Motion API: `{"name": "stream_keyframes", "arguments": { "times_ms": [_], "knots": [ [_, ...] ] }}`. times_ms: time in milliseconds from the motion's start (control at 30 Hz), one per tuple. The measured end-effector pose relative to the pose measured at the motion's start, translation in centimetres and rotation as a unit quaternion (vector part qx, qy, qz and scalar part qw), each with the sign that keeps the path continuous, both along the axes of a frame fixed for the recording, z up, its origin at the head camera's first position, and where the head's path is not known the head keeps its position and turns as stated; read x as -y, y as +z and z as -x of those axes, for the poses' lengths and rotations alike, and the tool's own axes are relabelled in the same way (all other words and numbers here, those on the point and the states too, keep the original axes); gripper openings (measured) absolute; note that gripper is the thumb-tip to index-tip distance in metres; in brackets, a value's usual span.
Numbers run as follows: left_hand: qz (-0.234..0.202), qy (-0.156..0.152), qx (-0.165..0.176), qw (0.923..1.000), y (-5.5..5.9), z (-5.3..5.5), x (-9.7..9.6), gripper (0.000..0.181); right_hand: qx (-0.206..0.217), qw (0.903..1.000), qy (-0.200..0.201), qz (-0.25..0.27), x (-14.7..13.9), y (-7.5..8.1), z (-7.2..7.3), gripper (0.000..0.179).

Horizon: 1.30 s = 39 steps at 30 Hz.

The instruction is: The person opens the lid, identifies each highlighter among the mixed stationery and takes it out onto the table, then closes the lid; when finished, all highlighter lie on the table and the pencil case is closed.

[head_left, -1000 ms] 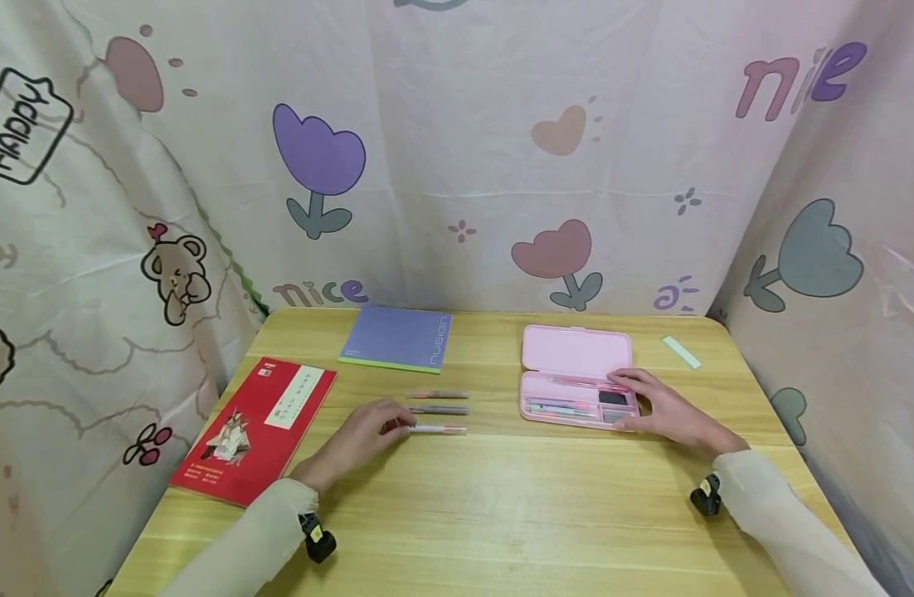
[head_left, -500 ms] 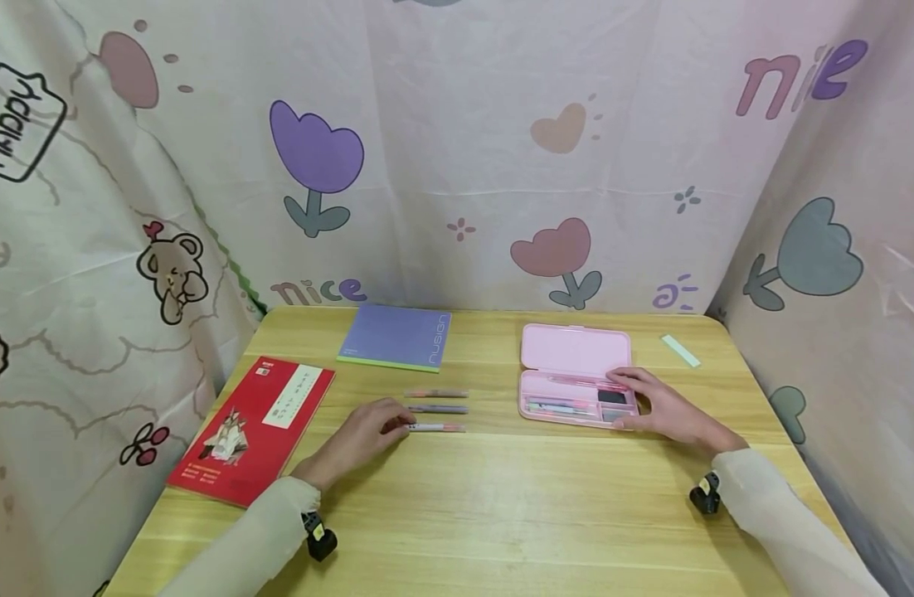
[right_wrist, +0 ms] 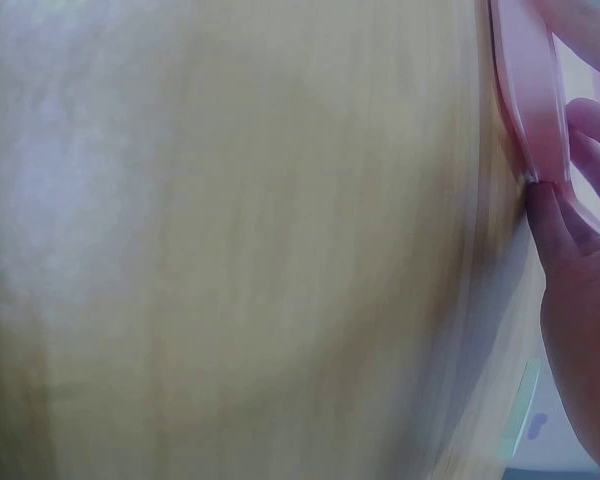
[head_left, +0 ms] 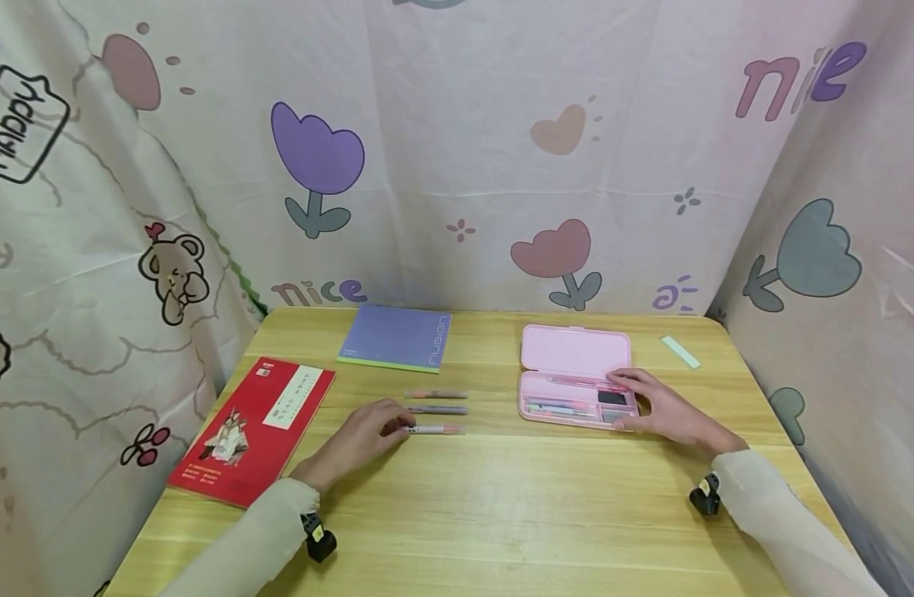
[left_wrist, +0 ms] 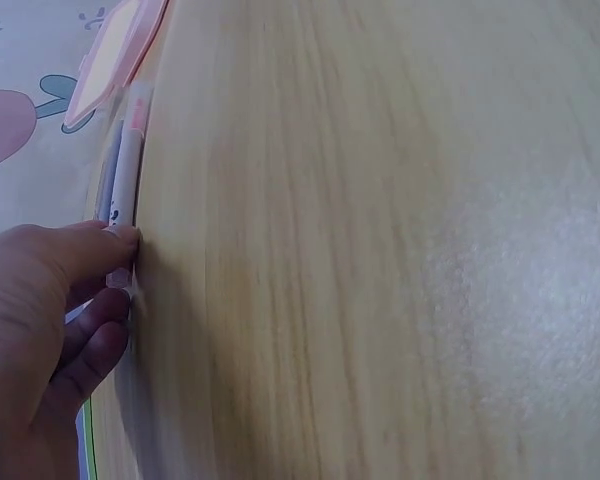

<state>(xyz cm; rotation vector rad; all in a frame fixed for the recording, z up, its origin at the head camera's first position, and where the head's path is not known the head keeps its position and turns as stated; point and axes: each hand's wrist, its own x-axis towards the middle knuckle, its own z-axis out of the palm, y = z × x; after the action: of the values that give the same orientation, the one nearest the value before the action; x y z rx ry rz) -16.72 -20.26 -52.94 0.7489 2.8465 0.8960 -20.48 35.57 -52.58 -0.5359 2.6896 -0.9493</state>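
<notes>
My left hand (head_left: 362,438) pinches the left end of a white pen (head_left: 442,429) with a pinkish tip end, lying on the table. In the left wrist view, thumb and fingertips close on that white pen (left_wrist: 128,175). Beyond it lie two more pens, one greyish (head_left: 442,410) and one brownish-pink (head_left: 442,395), roughly parallel. At the right, my right hand (head_left: 669,410) holds the right end of a pink pencil case (head_left: 576,348), lid raised back. Several pens (head_left: 557,408) and a black block (head_left: 612,398) lie in its compartments. The right wrist view shows fingers round the case's corner (right_wrist: 540,120).
A red book (head_left: 240,448) lies at the left, partly behind the left forearm. A blue-purple notebook (head_left: 393,336) lies at the back. A pale green strip (head_left: 681,351) rests behind the right hand. Patterned curtain (head_left: 457,166) borders the table (head_left: 502,514).
Almost nothing differs. The white pen's right end shifts very slightly while the left hand keeps its pinch; the right hand stays on the pencil case.
</notes>
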Motion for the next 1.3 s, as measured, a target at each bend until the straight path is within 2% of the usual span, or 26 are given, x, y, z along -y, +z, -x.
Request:
{"name": "stream_keyframes", "arguments": {
  "times_ms": [300, 467, 600, 800, 867, 967, 1133, 1300],
  "knots": [
    [-0.005, 0.004, 0.002, 1.0, 0.2, -0.1, 0.0, 0.017, 0.002, 1.0, -0.003, 0.002, -0.1, -0.3, 0.1, 0.091],
    [-0.017, 0.018, 0.013, 0.9996, 0.8, 0.1, -0.4, 0.02, 0.006, 0.9999, -0.008, -0.002, -0.2, -0.3, 0.1, 0.092],
    [-0.016, 0.02, 0.012, 0.9996, 1.7, 0.6, -1.4, 0.021, 0.002, 1.0, -0.006, -0.007, -0.3, -0.3, 0.2, 0.092],
    [-0.012, -0.032, -0.038, 0.9987, 3.4, 2.0, -4.5, 0.019, 0.003, 1.0, -0.005, -0.006, -0.3, -0.2, 0.2, 0.092],
    [-0.011, -0.055, -0.062, 0.9965, 3.8, 2.7, -5.8, 0.018, 0.004, 1.0, -0.006, -0.004, -0.3, -0.2, 0.2, 0.092],
    [-0.007, -0.08, -0.077, 0.9938, 4.2, 3.7, -8.0, 0.017, 0.003, 1.0, -0.005, -0.002, -0.3, -0.3, 0.2, 0.092],
    [0.003, -0.101, -0.061, 0.993, 4.7, 5.0, -11.5, 0.021, -0.001, 1.0, -0.001, 0.002, -0.3, -0.5, 0.2, 0.092],
    [0.005, -0.114, -0.036, 0.9928, 4.7, 5.9, -14.2, 0.024, -0.005, 1.0, -0.003, 0.005, -0.3, -0.6, 0.3, 0.092]
  ]
}}
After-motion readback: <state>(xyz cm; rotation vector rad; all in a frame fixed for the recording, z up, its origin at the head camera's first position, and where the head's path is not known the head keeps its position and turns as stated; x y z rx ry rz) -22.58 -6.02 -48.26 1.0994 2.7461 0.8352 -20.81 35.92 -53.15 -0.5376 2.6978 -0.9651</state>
